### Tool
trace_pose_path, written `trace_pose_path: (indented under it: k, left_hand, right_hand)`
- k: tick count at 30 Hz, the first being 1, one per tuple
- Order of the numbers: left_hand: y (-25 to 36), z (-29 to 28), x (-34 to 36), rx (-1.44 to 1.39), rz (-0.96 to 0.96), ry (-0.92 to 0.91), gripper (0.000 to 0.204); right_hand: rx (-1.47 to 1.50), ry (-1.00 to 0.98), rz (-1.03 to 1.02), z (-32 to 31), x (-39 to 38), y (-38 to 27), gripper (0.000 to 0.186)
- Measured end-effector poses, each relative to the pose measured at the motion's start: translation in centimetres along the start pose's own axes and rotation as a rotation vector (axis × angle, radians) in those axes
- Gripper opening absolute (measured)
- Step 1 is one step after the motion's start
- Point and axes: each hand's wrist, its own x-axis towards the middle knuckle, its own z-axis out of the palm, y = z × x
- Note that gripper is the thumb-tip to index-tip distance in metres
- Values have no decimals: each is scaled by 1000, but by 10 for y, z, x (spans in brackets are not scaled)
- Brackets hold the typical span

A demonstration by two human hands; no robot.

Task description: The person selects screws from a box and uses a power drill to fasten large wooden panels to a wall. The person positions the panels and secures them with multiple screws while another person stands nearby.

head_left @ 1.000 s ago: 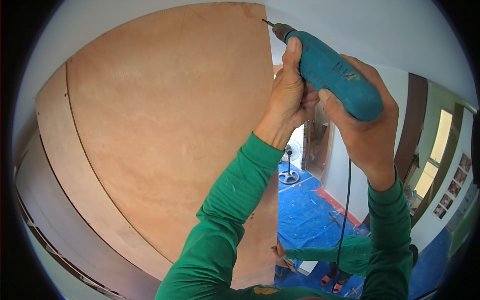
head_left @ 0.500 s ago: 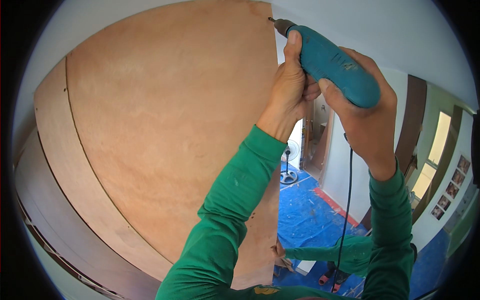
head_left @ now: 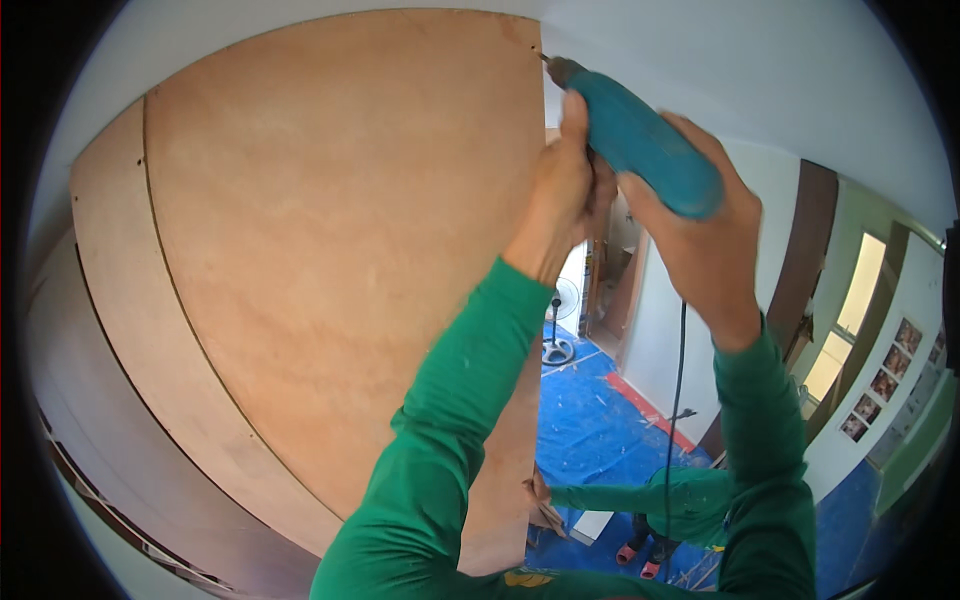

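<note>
A teal power drill (head_left: 650, 140) is raised near the upper right corner of a large plywood panel (head_left: 350, 220). My right hand (head_left: 710, 245) wraps round its rear grip, the thumb along the near side. My left hand (head_left: 565, 180) is closed round its front part, thumb up by the chuck; some of its fingers are hidden behind the drill. The thin bit points at the panel's right edge, just beside a small dark hole (head_left: 533, 47). A black cord (head_left: 676, 390) hangs down below my right hand.
A co-worker in green (head_left: 690, 500) is below, one hand at the panel's lower right edge. Blue sheeting (head_left: 600, 410) covers the floor, with a fan (head_left: 557, 330) standing farther back. A pale ceiling (head_left: 740, 70) is close above. Narrower boards (head_left: 110, 230) adjoin the panel's left side.
The drill has come back from the panel's corner, slightly down, and a dark hole now shows beside the bit. Both hands moved with it. The view has shifted a little.
</note>
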Motion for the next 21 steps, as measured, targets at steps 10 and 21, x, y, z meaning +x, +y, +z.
trace_pose_path:
  k: [10,21]
  left_hand:
    - [-102,-105,-351,161,-582,247,55]
    - [-145,-114,-588,-73,-1001,769,101]
  right_hand:
    - [310,136,528,-107,-204,-8,81]
    - [192,-393,818,-160,-337,30,87]
